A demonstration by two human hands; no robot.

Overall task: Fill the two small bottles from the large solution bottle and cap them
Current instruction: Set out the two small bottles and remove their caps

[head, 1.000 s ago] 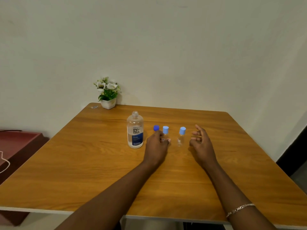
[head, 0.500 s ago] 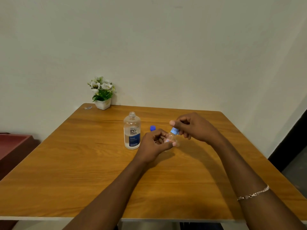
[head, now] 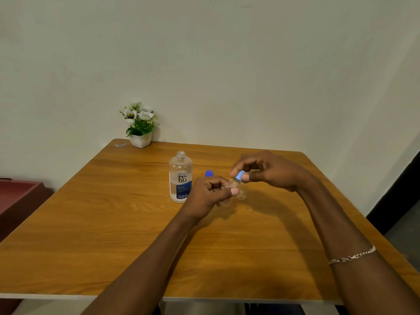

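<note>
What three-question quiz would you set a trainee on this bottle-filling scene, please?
1. True or false: the large solution bottle has its cap on.
2. Which thing does the right hand pinch? A. the light blue cap of the small bottle that the left hand holds; B. a funnel; C. a pipette.
3. Fill in: the dark blue cap lies on the ____, near the large solution bottle.

Key: 1 false, its neck is open; 2 A; 3 table.
</note>
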